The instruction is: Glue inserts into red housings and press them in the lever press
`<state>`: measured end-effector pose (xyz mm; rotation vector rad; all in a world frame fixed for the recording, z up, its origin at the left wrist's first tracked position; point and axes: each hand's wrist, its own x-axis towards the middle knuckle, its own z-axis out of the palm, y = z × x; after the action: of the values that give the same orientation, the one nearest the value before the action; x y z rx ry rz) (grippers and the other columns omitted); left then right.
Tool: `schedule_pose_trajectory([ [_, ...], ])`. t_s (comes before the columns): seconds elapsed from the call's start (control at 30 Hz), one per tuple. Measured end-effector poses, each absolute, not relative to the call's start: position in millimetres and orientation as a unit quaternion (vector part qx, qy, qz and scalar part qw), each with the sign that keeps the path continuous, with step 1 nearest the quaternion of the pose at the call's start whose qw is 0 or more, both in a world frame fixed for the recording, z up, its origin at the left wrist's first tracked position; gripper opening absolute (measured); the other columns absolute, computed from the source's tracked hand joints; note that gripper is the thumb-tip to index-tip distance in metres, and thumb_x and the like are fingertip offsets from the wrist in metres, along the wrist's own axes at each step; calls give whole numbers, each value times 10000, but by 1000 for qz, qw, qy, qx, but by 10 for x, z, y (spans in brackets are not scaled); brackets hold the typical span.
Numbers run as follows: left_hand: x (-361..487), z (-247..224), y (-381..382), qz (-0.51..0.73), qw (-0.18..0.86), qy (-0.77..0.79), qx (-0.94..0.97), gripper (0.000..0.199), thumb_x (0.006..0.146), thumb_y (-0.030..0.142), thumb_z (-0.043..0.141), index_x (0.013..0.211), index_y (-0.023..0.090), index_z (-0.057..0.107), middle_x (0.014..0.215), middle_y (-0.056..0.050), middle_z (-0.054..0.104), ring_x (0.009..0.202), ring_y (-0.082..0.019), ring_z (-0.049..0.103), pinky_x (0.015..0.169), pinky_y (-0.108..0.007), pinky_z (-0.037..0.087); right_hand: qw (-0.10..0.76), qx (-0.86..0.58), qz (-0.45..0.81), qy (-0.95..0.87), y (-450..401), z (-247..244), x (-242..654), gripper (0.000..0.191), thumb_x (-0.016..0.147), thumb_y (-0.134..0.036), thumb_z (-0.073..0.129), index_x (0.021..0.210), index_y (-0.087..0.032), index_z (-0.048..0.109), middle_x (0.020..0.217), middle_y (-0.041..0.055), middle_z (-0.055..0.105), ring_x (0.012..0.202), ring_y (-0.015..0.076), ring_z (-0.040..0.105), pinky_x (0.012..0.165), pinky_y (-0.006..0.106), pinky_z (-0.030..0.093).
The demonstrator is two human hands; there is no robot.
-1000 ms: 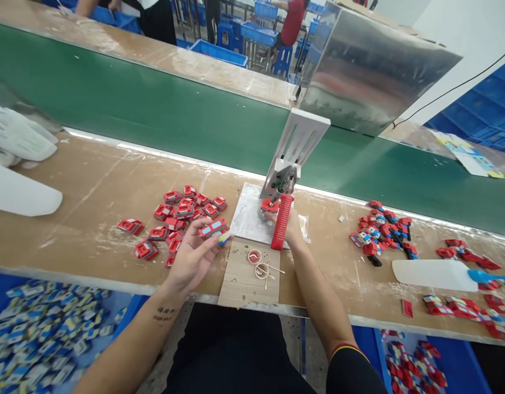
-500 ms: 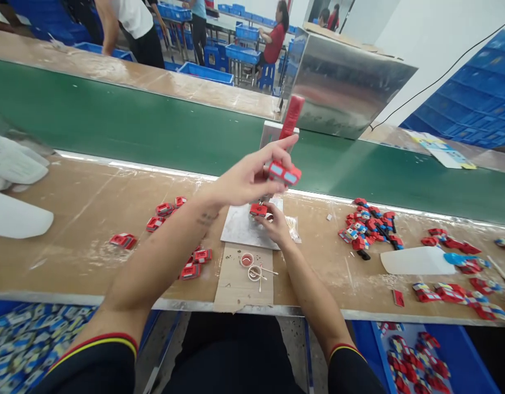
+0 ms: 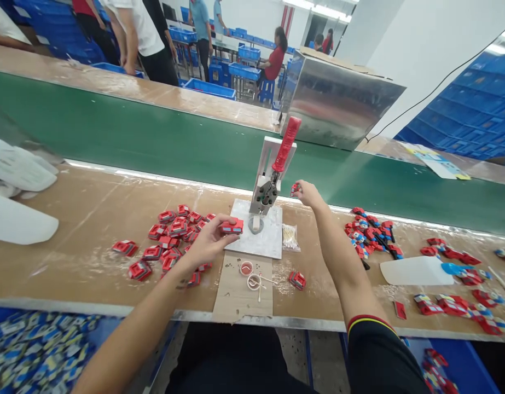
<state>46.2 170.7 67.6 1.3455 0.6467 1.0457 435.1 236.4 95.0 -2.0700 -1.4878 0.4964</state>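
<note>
My left hand pinches a red toy car part with pale window patches, at the left edge of the white base plate. Up and to the right, my right hand is closed on a smaller-looking red toy part, partly covered by the fingers. Between the hands stands a toggle press with a red handle, tilted upward. A pale block sits in the round fixture below it. Several red car parts lie piled beside my left hand.
Two small cups and cotton swabs rest on cardboard. A swab bag lies right of the plate. One red part lies alone. Red-and-blue parts and a white bottle are farther right. Behind runs a green belt.
My left hand has dropped from in front of the press to the plate's left side, still with a red part. My right hand has left the fixture, moving up and right.
</note>
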Motion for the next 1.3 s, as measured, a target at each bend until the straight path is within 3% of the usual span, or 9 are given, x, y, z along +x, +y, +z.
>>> schedule_pose_trajectory([
  [0.23, 717, 418, 1964, 480, 580, 298, 587, 501, 731, 445, 960, 980, 222, 586, 1014, -33, 744, 906, -193, 779, 866, -340, 638, 233, -775, 130, -573, 2807, 915, 4164, 406, 1036, -430, 725, 1369, -207, 663, 1402, 103, 689, 1203, 260, 715, 1018, 489, 642],
  [0.33, 730, 351, 2008, 478, 575, 300, 593, 547, 715, 434, 963, 1043, 232, 573, 980, -20, 742, 899, -195, 777, 870, -349, 636, 293, -773, 65, -559, 2650, 1014, 4173, 411, 1072, -444, 645, 1377, -168, 653, 1456, 170, 653, 1316, 313, 660, 1108, 529, 584],
  [0.4, 753, 312, 2019, 471, 572, 301, 600, 551, 715, 413, 957, 1058, 231, 565, 963, -20, 747, 890, -199, 775, 864, -355, 631, 346, -767, 14, -540, 2490, 1189, 4149, 479, 1147, -464, 400, 1467, -153, 575, 1536, 211, 580, 1431, 335, 583, 1164, 532, 534],
  [0.5, 820, 286, 2033, 460, 559, 302, 620, 504, 712, 368, 951, 1005, 221, 568, 946, -36, 752, 907, -213, 767, 884, -371, 611, 506, -650, -65, -562, 2187, 1578, 3933, 594, 1156, -509, 138, 1530, -232, 507, 1534, 152, 568, 1455, 300, 579, 1155, 504, 538],
  [0.6, 908, 294, 2052, 455, 533, 306, 644, 466, 712, 310, 944, 974, 221, 570, 976, -43, 754, 970, -228, 754, 966, -399, 578, 622, -443, -88, -639, 1913, 1990, 3529, 455, 1123, -620, 391, 1456, -378, 584, 1464, 49, 633, 1423, 283, 629, 1180, 498, 522],
  [0.7, 1010, 301, 2066, 451, 508, 312, 664, 420, 745, 266, 915, 980, 223, 570, 1016, -47, 750, 1008, -232, 731, 1007, -412, 546, 598, -387, -58, -700, 1809, 2253, 3173, 516, 1071, -680, 525, 1534, -453, 510, 1529, 0, 590, 1497, 303, 587, 1161, 501, 540],
  [0.83, 1129, 283, 2089, 436, 491, 309, 688, 399, 740, 170, 885, 972, 222, 564, 996, -36, 731, 979, -220, 709, 965, -390, 547, 577, -406, -12, -709, 1900, 2306, 3014, 710, 1037, -761, 525, 1643, -433, 356, 1632, 28, 511, 1534, 308, 548, 1106, 452, 592],
  [0.97, 1145, 263, 2134, 421, 490, 302, 701, 393, 740, 132, 866, 941, 224, 541, 965, -21, 721, 953, -204, 711, 948, -378, 562, 569, -428, 29, -702, 2003, 2277, 3033, 772, 1032, -741, 561, 1661, -385, 293, 1596, 76, 578, 1459, 258, 602, 1163, 408, 572],
  [1.3, 1360, 226, 2265, 402, 513, 286, 703, 374, 724, 116, 855, 921, 211, 551, 927, -21, 714, 938, -212, 720, 944, -392, 574, 601, -375, 80, -701, 1833, 2275, 2963, 585, 995, -656, 705, 1469, -354, 540, 1442, 45, 689, 1401, 269, 652, 1115, 425, 597],
])
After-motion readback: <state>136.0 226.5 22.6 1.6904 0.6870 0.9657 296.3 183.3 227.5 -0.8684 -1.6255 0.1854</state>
